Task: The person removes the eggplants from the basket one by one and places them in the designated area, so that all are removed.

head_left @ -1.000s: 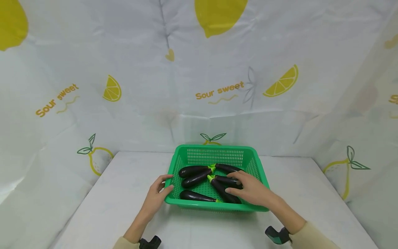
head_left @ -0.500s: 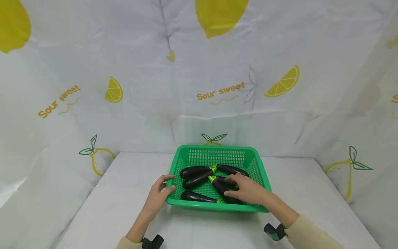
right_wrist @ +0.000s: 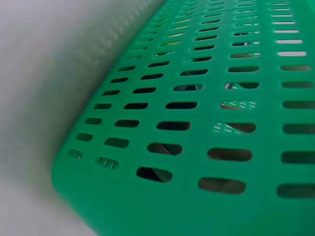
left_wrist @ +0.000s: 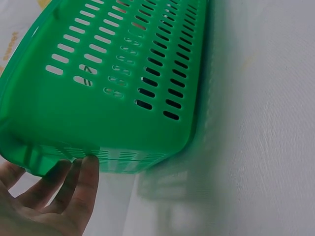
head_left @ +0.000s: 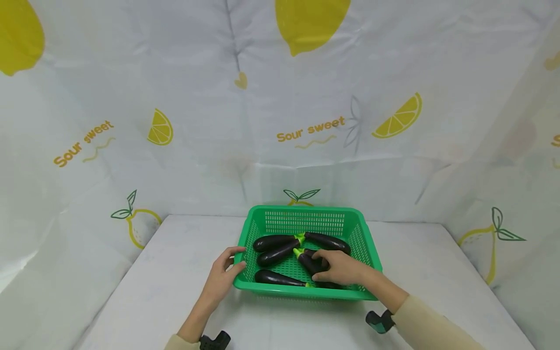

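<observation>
A green plastic basket (head_left: 306, 290) with slotted walls holds several dark purple eggplants with green stems. My left hand (head_left: 220, 277) holds its left rim; in the left wrist view, the fingers (left_wrist: 81, 191) touch the outside of the end wall. Inside the basket at the right, my right hand (head_left: 343, 269) spans an eggplant (head_left: 308, 265), thumb on the near side and fingers on the far side. Another eggplant is mostly hidden behind that hand. In the right wrist view, the basket wall (right_wrist: 147, 201) blocks the hand.
An eggplant (head_left: 280, 278) lies along the basket's front wall. Two more rest at the left, and another eggplant (head_left: 328, 241) lies at the back right. The basket stands on a white-covered table (head_left: 175, 262) before a lemon-print sheet (head_left: 210, 160).
My right hand has shifted left and toward the front of the basket, closing its fingers and thumb around the front-right eggplant. My left hand stays at the rim.
</observation>
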Motion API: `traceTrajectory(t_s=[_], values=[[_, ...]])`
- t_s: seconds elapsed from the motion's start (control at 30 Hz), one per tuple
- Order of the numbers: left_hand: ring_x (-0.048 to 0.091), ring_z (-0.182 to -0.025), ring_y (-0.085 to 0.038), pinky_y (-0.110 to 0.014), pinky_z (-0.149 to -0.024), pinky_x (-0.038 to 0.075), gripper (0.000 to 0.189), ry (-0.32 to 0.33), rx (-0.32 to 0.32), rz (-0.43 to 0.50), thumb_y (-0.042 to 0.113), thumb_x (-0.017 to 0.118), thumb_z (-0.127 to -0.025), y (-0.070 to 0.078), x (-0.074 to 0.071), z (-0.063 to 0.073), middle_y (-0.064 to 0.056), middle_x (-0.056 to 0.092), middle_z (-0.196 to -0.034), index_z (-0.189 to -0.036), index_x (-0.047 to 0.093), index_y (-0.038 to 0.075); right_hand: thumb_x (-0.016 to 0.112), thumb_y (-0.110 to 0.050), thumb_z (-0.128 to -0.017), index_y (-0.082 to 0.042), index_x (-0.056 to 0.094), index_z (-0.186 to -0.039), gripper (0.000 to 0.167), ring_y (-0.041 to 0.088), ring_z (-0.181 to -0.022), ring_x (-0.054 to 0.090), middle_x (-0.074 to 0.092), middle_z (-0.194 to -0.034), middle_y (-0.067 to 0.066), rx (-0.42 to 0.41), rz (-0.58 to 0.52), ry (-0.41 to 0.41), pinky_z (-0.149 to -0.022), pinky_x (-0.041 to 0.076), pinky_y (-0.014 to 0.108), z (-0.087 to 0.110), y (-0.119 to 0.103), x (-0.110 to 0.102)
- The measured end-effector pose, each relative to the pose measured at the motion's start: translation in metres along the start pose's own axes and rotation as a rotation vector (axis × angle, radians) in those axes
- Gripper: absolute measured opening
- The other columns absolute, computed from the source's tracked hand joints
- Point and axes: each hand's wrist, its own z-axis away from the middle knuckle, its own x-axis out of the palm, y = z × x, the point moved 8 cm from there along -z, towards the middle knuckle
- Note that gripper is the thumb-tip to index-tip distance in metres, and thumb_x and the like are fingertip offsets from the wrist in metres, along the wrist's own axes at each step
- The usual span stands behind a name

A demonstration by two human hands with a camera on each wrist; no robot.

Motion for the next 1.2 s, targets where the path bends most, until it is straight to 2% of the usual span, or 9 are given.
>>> traceTrajectory(t_s=[0.1, 0.17, 0.37, 0.6, 0.67, 0.93, 1.2], values=[[0.063, -0.119, -0.028, -0.044, -0.097, 0.049, 0.035, 0.001, 0.001, -0.002, 0.015, 0.065, -0.1, 0.0, 0.0, 0.0, -0.01, 0.058, -0.139, -0.135, 0.061, 0.011, 0.078, -0.028, -0.091, 0.002, 0.059, -0.132, 0.054, 0.018, -0.083, 0.056, 0.064, -0.094, 0.005, 0.001, 0.008, -0.025, -0.072, 0.049, 0.038, -0.001, -0.002, 0.003], [0.062, -0.12, -0.028, -0.044, -0.096, 0.049, 0.035, -0.001, 0.0, 0.001, 0.015, 0.065, -0.1, -0.001, 0.0, 0.0, -0.01, 0.058, -0.139, -0.135, 0.061, 0.011, 0.08, -0.026, -0.09, 0.002, 0.059, -0.132, 0.055, 0.018, -0.083, 0.056, 0.063, -0.095, 0.004, 0.007, 0.02, -0.04, -0.072, 0.049, 0.038, -0.002, -0.003, 0.005], [0.062, -0.12, -0.028, -0.043, -0.096, 0.048, 0.035, -0.002, 0.006, 0.009, 0.016, 0.064, -0.101, -0.002, 0.0, 0.001, -0.009, 0.058, -0.139, -0.135, 0.061, 0.012, 0.083, -0.021, -0.085, -0.003, 0.062, -0.128, 0.052, 0.02, -0.091, 0.059, 0.067, -0.108, 0.008, 0.024, 0.057, -0.039, -0.077, 0.052, 0.043, -0.003, -0.003, 0.008], [0.062, -0.119, -0.03, -0.042, -0.095, 0.049, 0.036, -0.002, 0.018, 0.017, 0.017, 0.065, -0.1, -0.003, 0.0, 0.001, -0.009, 0.059, -0.137, -0.135, 0.061, 0.011, 0.081, -0.019, -0.087, -0.006, 0.065, -0.125, 0.043, 0.016, -0.082, 0.055, 0.063, -0.092, -0.002, 0.003, 0.013, -0.015, -0.07, 0.049, 0.034, -0.004, 0.0, 0.006], [0.062, -0.119, -0.03, -0.042, -0.095, 0.049, 0.036, 0.0, 0.02, 0.019, 0.017, 0.065, -0.1, -0.003, 0.001, 0.001, -0.01, 0.059, -0.137, -0.135, 0.061, 0.01, 0.08, -0.019, -0.087, -0.005, 0.066, -0.124, 0.042, 0.015, -0.081, 0.056, 0.063, -0.091, -0.002, -0.017, -0.01, -0.009, -0.07, 0.049, 0.033, -0.003, -0.001, 0.004], [0.063, -0.118, -0.028, -0.045, -0.096, 0.048, 0.035, 0.002, 0.017, 0.015, 0.017, 0.065, -0.1, -0.004, 0.0, 0.001, -0.009, 0.058, -0.139, -0.135, 0.062, 0.011, 0.077, -0.02, -0.089, -0.005, 0.068, -0.122, 0.037, 0.018, -0.089, 0.06, 0.066, -0.1, 0.001, -0.072, -0.061, 0.039, -0.075, 0.051, 0.034, 0.001, -0.007, -0.005], [0.064, -0.116, -0.026, -0.04, -0.094, 0.05, 0.035, -0.002, 0.018, 0.01, 0.018, 0.066, -0.1, -0.004, 0.0, 0.0, -0.009, 0.059, -0.138, -0.134, 0.062, 0.013, 0.075, -0.023, -0.09, -0.011, 0.071, -0.119, 0.031, 0.024, -0.103, 0.061, 0.068, -0.113, 0.002, -0.042, -0.067, 0.1, -0.082, 0.052, 0.037, 0.009, -0.007, -0.017]])
